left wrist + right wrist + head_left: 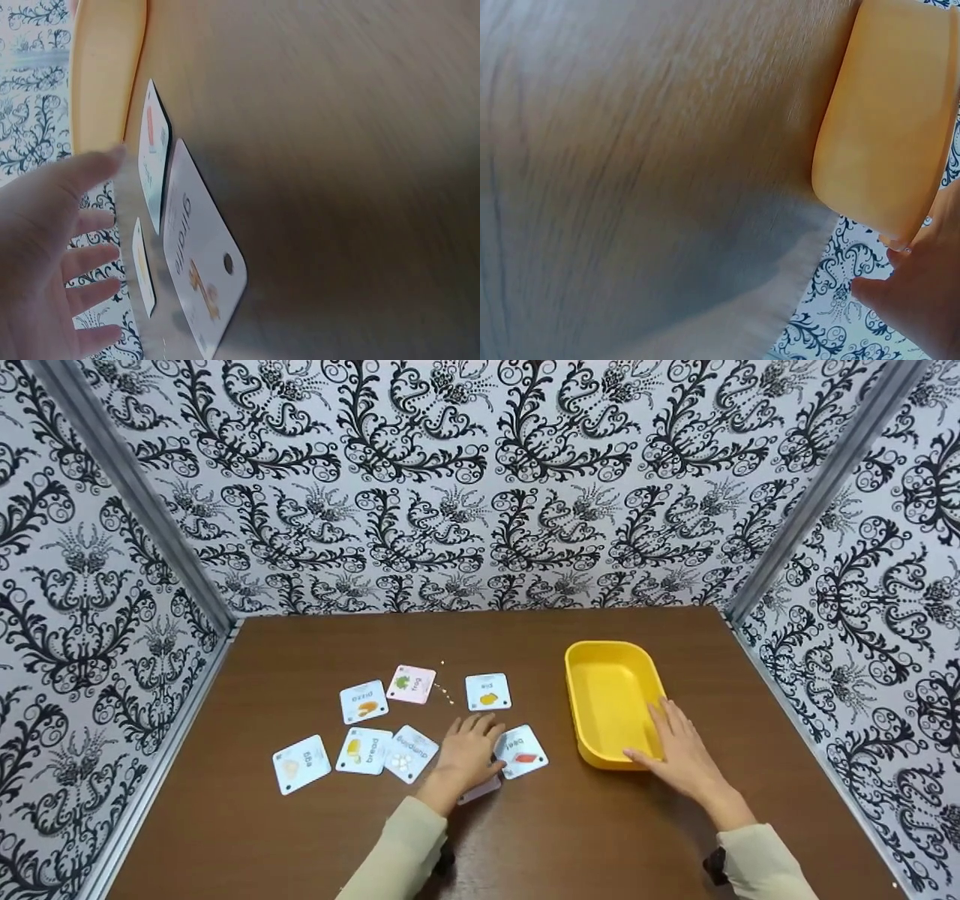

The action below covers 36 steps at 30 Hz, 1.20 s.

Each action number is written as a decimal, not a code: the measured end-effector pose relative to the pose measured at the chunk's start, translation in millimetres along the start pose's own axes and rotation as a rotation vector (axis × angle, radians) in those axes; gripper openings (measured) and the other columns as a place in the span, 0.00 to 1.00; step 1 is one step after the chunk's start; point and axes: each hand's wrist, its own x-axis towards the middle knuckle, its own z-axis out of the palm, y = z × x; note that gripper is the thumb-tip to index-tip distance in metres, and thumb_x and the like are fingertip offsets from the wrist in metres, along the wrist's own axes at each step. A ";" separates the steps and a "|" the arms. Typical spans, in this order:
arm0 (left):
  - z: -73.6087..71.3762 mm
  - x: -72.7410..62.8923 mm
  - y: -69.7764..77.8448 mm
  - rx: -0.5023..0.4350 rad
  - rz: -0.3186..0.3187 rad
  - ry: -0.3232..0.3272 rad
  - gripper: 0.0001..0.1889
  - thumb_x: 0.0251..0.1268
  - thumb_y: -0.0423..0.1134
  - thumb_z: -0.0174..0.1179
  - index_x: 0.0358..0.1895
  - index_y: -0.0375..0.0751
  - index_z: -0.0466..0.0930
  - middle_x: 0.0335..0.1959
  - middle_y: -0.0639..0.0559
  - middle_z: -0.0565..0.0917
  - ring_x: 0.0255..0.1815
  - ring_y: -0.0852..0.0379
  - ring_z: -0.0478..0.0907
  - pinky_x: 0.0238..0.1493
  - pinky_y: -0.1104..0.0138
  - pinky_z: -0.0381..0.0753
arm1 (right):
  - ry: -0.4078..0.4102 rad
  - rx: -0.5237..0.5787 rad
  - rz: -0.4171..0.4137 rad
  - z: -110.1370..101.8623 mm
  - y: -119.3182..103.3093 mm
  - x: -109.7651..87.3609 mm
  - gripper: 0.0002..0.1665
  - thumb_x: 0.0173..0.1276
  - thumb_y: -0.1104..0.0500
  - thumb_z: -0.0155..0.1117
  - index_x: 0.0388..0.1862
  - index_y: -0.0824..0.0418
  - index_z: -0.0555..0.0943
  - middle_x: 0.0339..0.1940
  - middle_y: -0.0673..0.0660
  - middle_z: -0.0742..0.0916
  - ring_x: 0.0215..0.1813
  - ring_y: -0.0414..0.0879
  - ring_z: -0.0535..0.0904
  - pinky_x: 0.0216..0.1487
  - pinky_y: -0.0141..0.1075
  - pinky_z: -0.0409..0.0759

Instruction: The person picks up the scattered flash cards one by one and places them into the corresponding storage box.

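Observation:
My left hand (466, 751) hovers with relaxed, spread fingers over the picture cards, holding nothing. Partly hidden beneath it in the head view is a pinkish card (481, 790), which reads "giraffe" in the left wrist view. A card with a red picture (523, 751) lies just right of that hand, and a card with a yellow picture (488, 692) lies beyond its fingertips. My right hand (686, 757) is at the near right corner of a yellow plastic tray (611, 697), fingers extended along the side rim and thumb over the near rim.
Left of the left hand lie the dumpling card (411, 754), bread card (364, 751), egg card (301, 765), pizza card (364, 702) and pink frog card (411, 684). Patterned panels (465, 510) enclose the brown table (300, 840) at the back and sides.

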 end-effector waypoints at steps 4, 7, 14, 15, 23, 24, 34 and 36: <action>-2.2 3.2 4.7 0.009 0.051 0.009 0.29 0.59 0.49 0.69 0.65 0.54 0.76 0.69 0.52 0.75 0.69 0.48 0.72 0.70 0.50 0.72 | -0.001 0.001 -0.009 -0.4 0.6 0.1 0.56 0.65 0.34 0.64 0.78 0.68 0.56 0.81 0.71 0.54 0.80 0.69 0.48 0.76 0.67 0.50; -4.6 6.0 7.6 0.001 0.093 -0.010 0.27 0.60 0.42 0.68 0.65 0.54 0.77 0.69 0.52 0.76 0.69 0.48 0.73 0.69 0.50 0.73 | -0.001 0.000 -0.012 -1.1 1.1 0.4 0.56 0.65 0.34 0.64 0.78 0.68 0.57 0.81 0.71 0.55 0.80 0.69 0.48 0.76 0.67 0.50; -9.2 16.5 11.3 0.004 0.181 -0.101 0.27 0.65 0.32 0.60 0.66 0.56 0.76 0.71 0.54 0.74 0.70 0.50 0.72 0.70 0.53 0.72 | -0.007 0.005 -0.002 -1.7 2.1 0.4 0.56 0.65 0.33 0.63 0.79 0.66 0.56 0.81 0.70 0.54 0.80 0.69 0.48 0.76 0.67 0.50; -9.7 18.2 11.7 0.012 0.184 -0.117 0.27 0.65 0.32 0.60 0.67 0.57 0.75 0.71 0.54 0.73 0.71 0.50 0.71 0.71 0.54 0.72 | -0.007 0.009 0.001 -1.5 2.1 0.3 0.56 0.65 0.33 0.63 0.79 0.65 0.56 0.81 0.70 0.54 0.80 0.69 0.48 0.75 0.68 0.50; -14.6 22.0 18.6 -0.009 0.095 -0.140 0.27 0.59 0.39 0.67 0.65 0.52 0.77 0.65 0.52 0.77 0.64 0.50 0.76 0.58 0.57 0.82 | -0.009 0.031 0.008 -1.6 -0.1 1.3 0.57 0.64 0.33 0.64 0.78 0.67 0.57 0.81 0.70 0.54 0.80 0.69 0.48 0.75 0.68 0.49; -14.1 21.2 20.3 -0.021 0.058 -0.131 0.28 0.56 0.41 0.70 0.63 0.49 0.77 0.62 0.51 0.78 0.61 0.50 0.77 0.54 0.57 0.84 | -0.011 0.033 0.011 -1.6 -0.4 1.4 0.57 0.64 0.33 0.64 0.78 0.67 0.57 0.81 0.70 0.54 0.80 0.69 0.48 0.75 0.68 0.50; -0.2 14.6 33.1 -0.078 -0.203 -0.095 0.45 0.33 0.61 0.81 0.56 0.36 0.78 0.54 0.44 0.74 0.54 0.48 0.72 0.47 0.57 0.84 | 0.013 0.046 0.008 -3.5 -2.0 0.6 0.56 0.62 0.34 0.67 0.77 0.66 0.59 0.80 0.71 0.56 0.79 0.69 0.50 0.75 0.66 0.52; 2.2 15.9 32.3 -0.100 -0.216 -0.095 0.46 0.32 0.62 0.81 0.55 0.35 0.77 0.53 0.43 0.74 0.54 0.47 0.72 0.50 0.55 0.82 | 0.011 0.047 0.016 -4.0 -2.0 0.5 0.56 0.62 0.34 0.66 0.77 0.66 0.59 0.80 0.71 0.56 0.79 0.69 0.50 0.75 0.67 0.52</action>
